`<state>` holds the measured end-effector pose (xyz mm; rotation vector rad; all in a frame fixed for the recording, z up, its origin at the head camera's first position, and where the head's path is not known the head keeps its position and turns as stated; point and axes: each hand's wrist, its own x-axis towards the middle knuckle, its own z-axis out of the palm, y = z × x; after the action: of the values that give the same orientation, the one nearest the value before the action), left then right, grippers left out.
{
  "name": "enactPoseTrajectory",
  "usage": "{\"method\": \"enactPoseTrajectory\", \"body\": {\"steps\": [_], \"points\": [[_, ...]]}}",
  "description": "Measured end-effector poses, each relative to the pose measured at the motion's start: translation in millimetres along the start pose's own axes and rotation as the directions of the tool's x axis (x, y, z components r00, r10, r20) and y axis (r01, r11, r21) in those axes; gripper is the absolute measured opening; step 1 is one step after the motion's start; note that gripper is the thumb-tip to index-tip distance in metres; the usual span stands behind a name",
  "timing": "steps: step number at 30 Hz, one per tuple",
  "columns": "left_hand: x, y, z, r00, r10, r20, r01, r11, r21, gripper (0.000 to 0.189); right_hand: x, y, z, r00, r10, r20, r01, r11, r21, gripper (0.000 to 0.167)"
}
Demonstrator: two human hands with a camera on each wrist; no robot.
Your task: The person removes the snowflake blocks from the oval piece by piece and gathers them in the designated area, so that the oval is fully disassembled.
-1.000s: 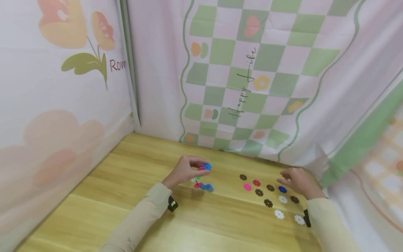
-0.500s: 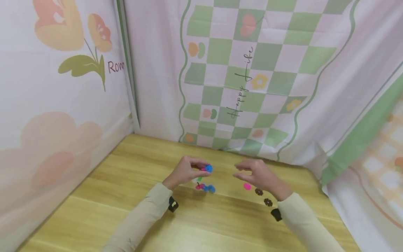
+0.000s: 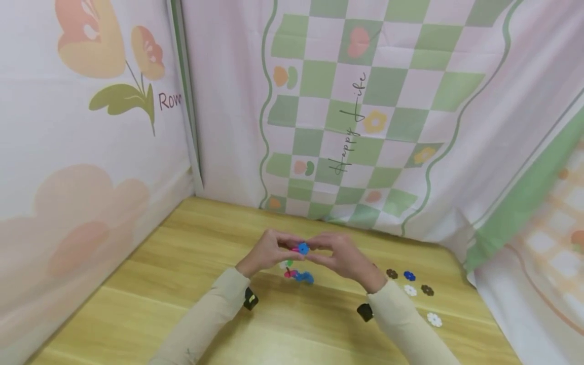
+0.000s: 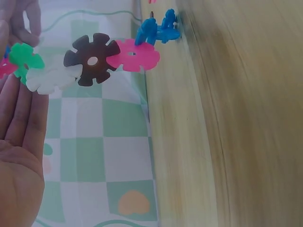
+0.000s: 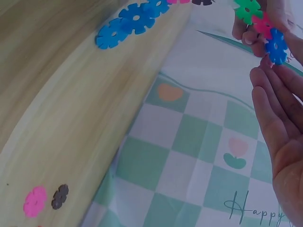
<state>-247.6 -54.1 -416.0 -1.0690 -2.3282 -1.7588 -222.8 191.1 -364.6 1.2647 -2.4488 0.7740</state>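
A chain of interlocking snowflake discs hangs from my left hand (image 3: pixel 264 251), which pinches its upper end above the table. A blue disc (image 3: pixel 303 249) sits at that end, beside a pink one. Below come a green disc (image 4: pixel 26 59), a white disc (image 4: pixel 49 79), a brown disc (image 4: pixel 100 71) and a pink disc (image 4: pixel 133 55). Joined blue discs (image 5: pixel 137 18) form the lower end, close to the tabletop. My right hand (image 3: pixel 342 256) meets the left one, its thumb and fingertips pinching at the upper blue disc. Whether another disc hides in those fingers is unclear.
Loose discs lie on the wooden table (image 3: pixel 137 284) to the right: brown (image 3: pixel 392 274), blue (image 3: pixel 409 276) and white (image 3: pixel 435 320) among them. A loose pink disc (image 5: pixel 35 202) shows in the right wrist view. A checked curtain (image 3: pixel 315 152) hangs behind the table.
My right hand has swept left from above the loose discs to the chain's upper end. The left hand has stayed nearly in place, still holding the chain.
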Motion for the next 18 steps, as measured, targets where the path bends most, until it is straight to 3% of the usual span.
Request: {"method": "enactPoseTrajectory", "body": {"steps": [11, 16, 18], "points": [[-0.4, 0.7, -1.1, 0.999, -0.015, 0.052, 0.016, 1.000, -0.015, 0.040, 4.5, 5.1, 4.8, 0.999, 0.012, 0.048, -0.017, 0.995, 0.102, 0.024], [-4.3, -6.7, -4.2, 0.983, -0.056, 0.174, 0.080, 0.987, -0.136, 0.038, 5.0, 4.4, 2.7, 0.997, 0.016, 0.073, -0.029, 0.984, 0.178, 0.021], [-6.9, -11.4, -4.8, 0.973, -0.042, 0.227, 0.097, 0.967, -0.234, 0.038, 5.0, 4.4, 2.2, 0.997, 0.007, 0.074, -0.022, 0.979, 0.201, 0.020]]}}
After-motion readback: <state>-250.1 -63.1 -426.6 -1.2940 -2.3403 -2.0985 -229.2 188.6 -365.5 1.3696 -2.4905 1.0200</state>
